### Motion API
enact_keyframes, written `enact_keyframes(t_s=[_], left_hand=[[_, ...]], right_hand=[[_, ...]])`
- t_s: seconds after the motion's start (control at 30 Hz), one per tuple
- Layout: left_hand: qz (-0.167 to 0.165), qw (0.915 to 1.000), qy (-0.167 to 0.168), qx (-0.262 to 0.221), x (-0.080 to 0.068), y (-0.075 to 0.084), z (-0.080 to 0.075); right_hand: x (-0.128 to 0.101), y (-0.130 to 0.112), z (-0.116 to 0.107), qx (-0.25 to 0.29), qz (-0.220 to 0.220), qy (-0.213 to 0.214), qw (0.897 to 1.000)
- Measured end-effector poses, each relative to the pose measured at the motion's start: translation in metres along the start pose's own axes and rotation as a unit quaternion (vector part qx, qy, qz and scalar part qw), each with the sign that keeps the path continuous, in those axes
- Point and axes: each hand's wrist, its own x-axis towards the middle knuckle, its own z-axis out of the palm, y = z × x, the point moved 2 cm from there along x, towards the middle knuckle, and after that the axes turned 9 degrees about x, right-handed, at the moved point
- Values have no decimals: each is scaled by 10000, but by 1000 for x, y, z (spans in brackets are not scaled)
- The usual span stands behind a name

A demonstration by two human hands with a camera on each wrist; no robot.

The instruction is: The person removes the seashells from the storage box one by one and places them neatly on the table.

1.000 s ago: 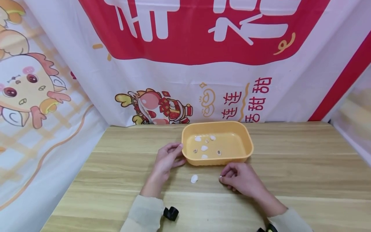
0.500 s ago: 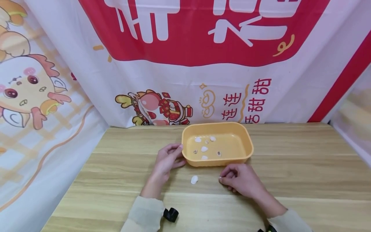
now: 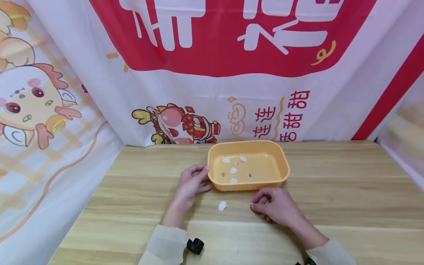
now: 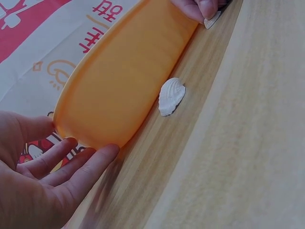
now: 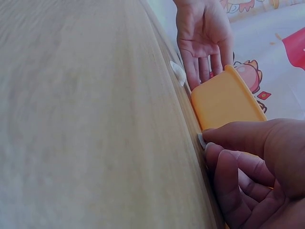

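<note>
Left hand (image 3: 191, 183): fingers straight against the orange tray (image 3: 265, 149), steadying it. Right hand (image 3: 275, 204): grip pinched on a small shell (image 5: 201, 140) near the tray's front wall. Another white shell (image 3: 222, 205) loose on worktop (image 3: 331, 206) between hands.

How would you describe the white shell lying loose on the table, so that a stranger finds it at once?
Find the orange tray on the wooden table. Just in front of its near wall, between the left hand and the right hand, lies one white ribbed shell. Unlike the other shells, it is outside the tray and untouched.
</note>
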Motion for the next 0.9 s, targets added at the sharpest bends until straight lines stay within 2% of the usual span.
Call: enact_keyframes(t_s=[0.2,0.37,0.7,0.9], left_hand=[[74,10000,-2,-27,-1,1,0],[52,10000,7,-4,-1,-1,1],[15,10000,3,-36,0,-1,1],[3,10000,28,-9,0,0,1]], right_hand=[[1,1,0,42,-13,-1,10000],[0,0,-3,125,45,-181,9997],[-2,-9,-17,129,-115,-359,9992],[-4,-15,-24,38,-32,-423,9991]])
